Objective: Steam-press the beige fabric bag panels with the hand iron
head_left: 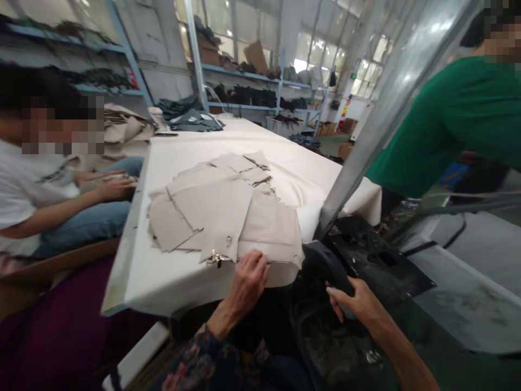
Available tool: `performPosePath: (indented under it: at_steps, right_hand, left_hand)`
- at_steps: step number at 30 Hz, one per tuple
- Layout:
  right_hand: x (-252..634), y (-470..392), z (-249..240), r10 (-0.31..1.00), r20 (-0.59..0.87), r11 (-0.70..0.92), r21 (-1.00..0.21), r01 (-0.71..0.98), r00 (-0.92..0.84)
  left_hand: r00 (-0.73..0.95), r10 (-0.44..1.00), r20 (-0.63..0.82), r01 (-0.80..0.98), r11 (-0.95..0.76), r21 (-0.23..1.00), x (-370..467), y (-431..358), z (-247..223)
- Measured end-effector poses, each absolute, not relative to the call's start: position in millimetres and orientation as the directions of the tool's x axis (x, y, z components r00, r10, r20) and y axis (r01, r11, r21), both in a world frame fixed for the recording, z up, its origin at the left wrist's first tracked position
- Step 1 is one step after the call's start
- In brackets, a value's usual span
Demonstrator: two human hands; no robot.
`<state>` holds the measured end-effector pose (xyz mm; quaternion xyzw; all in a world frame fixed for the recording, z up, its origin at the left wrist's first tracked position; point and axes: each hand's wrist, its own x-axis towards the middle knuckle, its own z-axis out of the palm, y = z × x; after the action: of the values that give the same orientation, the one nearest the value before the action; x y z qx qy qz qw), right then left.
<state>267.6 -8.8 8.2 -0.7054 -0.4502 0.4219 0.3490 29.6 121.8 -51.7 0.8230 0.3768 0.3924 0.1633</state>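
Observation:
My left hand (249,279) is closed at the front edge of a pile of beige fabric pieces (268,225), its fingers bent over the border of the cloth. Just left of it, a beige flap (215,209) carries a small metal fitting (228,240) and a gold-coloured metal clasp (216,258). More metal hardware (262,182) shows among the pieces at the back. My right hand (356,301) is beside a black curved machine part (331,266), thumb and fingers apart; whether it touches that part is unclear.
A pale cloth covers the table (163,282). A slanting metal post (366,136) rises at its right. One person in white (24,190) sits at the left; another in green (443,125) is at the right. Dark folded fabric (195,120) lies at the far end, before loaded shelves (244,70).

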Motion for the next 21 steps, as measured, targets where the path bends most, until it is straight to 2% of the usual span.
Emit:
performPosePath:
  at_steps: [2, 4, 6, 8, 10, 13, 17, 21]
  right_hand:
    - [272, -13, 6, 0.925, -0.301, -0.369, -0.853, 0.370, 0.230]
    - [273, -16, 2, 0.924, -0.321, -0.380, -0.831, 0.406, 0.209]
    - [270, -18, -2, 0.920, -0.339, -0.391, -0.808, 0.442, 0.194]
    - [263, -18, -3, 0.924, -0.330, -0.383, -0.803, 0.457, 0.195]
    - [254, -15, -2, 0.931, -0.308, -0.364, -0.817, 0.447, 0.195]
    - [242, -11, 0, 0.937, -0.295, -0.349, -0.836, 0.423, 0.188]
    - [237, -10, 3, 0.942, -0.289, -0.335, -0.848, 0.410, 0.171]
    - [238, -15, 5, 0.942, -0.303, -0.337, -0.844, 0.418, 0.147]
  left_hand:
    - [0.263, 0.829, 0.493, 0.453, -0.557, 0.696, 17, 103, -59]
    - [0.024, 0.913, 0.407, 0.400, -0.382, 0.833, 1, 92, -67]
    - [-0.188, 0.951, 0.247, 0.264, -0.193, 0.945, -16, 94, -71]
    - [-0.270, 0.961, 0.064, 0.065, -0.048, 0.997, -29, 102, -72]
    - [-0.243, 0.967, -0.080, -0.128, 0.050, 0.990, -33, 112, -68]
    - [-0.205, 0.958, -0.202, -0.334, 0.125, 0.934, -24, 120, -59]
    - [-0.254, 0.932, -0.259, -0.485, 0.109, 0.868, -10, 118, -47]
    - [-0.206, 0.929, -0.308, -0.576, 0.140, 0.806, -11, 117, -37]
